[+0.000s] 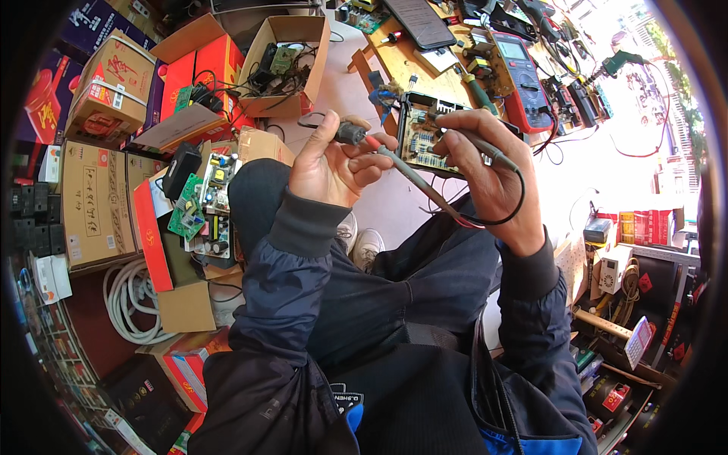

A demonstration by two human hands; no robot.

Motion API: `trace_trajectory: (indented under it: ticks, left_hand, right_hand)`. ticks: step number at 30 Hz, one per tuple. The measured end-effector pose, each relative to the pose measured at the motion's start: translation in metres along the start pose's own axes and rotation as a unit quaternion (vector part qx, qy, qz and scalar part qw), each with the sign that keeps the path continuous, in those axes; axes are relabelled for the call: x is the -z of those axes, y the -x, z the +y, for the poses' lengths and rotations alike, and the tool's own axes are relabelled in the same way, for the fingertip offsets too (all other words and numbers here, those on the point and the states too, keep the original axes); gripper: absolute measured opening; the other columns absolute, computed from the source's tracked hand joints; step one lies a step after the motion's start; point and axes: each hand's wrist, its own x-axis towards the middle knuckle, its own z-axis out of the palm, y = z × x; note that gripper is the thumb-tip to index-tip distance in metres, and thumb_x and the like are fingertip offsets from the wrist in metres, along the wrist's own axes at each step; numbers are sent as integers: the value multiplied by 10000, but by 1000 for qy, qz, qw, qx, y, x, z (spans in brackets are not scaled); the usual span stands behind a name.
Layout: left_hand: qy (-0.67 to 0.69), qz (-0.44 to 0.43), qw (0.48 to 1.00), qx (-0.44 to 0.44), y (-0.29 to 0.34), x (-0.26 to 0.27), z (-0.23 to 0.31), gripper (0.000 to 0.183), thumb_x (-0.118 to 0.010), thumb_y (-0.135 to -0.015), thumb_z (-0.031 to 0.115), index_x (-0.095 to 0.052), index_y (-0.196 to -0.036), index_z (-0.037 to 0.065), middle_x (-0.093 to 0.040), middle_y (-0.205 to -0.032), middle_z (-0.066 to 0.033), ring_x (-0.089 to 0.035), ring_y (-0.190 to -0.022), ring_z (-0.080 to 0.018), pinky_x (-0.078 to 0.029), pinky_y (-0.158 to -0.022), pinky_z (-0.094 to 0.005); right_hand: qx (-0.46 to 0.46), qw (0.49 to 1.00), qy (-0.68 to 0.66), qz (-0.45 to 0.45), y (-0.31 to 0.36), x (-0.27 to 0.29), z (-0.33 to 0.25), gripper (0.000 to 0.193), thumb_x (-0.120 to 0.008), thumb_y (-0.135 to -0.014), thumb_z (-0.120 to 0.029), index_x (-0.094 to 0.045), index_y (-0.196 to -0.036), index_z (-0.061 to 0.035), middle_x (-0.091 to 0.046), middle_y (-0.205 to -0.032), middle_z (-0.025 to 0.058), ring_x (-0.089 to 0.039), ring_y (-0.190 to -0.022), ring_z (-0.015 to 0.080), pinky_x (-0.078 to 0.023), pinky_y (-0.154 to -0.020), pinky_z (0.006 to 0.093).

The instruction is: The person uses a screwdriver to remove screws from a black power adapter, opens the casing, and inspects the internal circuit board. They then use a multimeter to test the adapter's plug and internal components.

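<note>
My left hand [326,168] is raised in front of me, its thumb and fingers closed round a black plug-like connector [350,133] with a thin dark cable. A test probe with a red tip and grey body [413,179] lies across those fingertips, its tip close beside the connector; whether it touches cannot be made out. In my right hand [493,163] is a dark test probe [481,144], pinched between thumb and fingers and pointing left, its black lead looping under the wrist. Behind the hands, an open black case shows a circuit board [426,135], partly hidden by my right fingers.
A red multimeter [522,82] lies on the wooden workbench [364,64], among a phone [421,23], a screwdriver [481,95] and loose electronic parts. On the left are cardboard boxes [98,201], bare circuit boards [187,206] and a coiled white hose [125,303]. Shelving with tools stands at right.
</note>
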Motion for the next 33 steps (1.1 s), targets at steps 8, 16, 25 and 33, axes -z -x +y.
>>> trace_trajectory:
  ticks: [8, 16, 25, 33]
  left_hand:
    - [-12, 1, 1000, -10, 1, -1, -1, 472, -456, -1112, 444, -620, -1256, 25, -678, -1200, -341, -774, -985, -364, -677, -821, -374]
    - [-6, -17, 1000, -11, 0, 1, -1, 478, -440, -1118, 433, -610, -1275, 14, -668, -1211, -354, -770, -1000, -375, -678, -827, -379]
    - [-32, 31, 999, -30, 1, -12, -5, 431, -475, -1112, 383, -625, -1217, -7, -691, -1127, -364, -791, -876, -314, -683, -774, -344]
    - [14, -49, 999, -10, 0, -6, -3, 487, -427, -1123, 414, -587, -1301, -9, -659, -1218, -359, -762, -1022, -393, -674, -854, -396]
  right_hand:
    - [-1, 1000, -13, -1, -8, -7, 11, 241, -619, -1061, -174, -671, -1198, 17, -732, -939, 67, -641, -807, 105, -518, -738, 252]
    - [18, 1000, -7, -2, -13, -12, 18, 244, -629, -1064, -162, -675, -1225, 15, -748, -966, 78, -663, -843, 110, -527, -753, 255]
    - [3, 1000, -7, -1, -15, -13, 15, 260, -633, -1071, -181, -664, -1221, 29, -748, -941, 78, -651, -809, 93, -524, -726, 242]
    - [-20, 1000, 6, -1, -14, -14, 16, 250, -627, -1071, -176, -652, -1207, 32, -745, -930, 83, -653, -785, 91, -530, -707, 242]
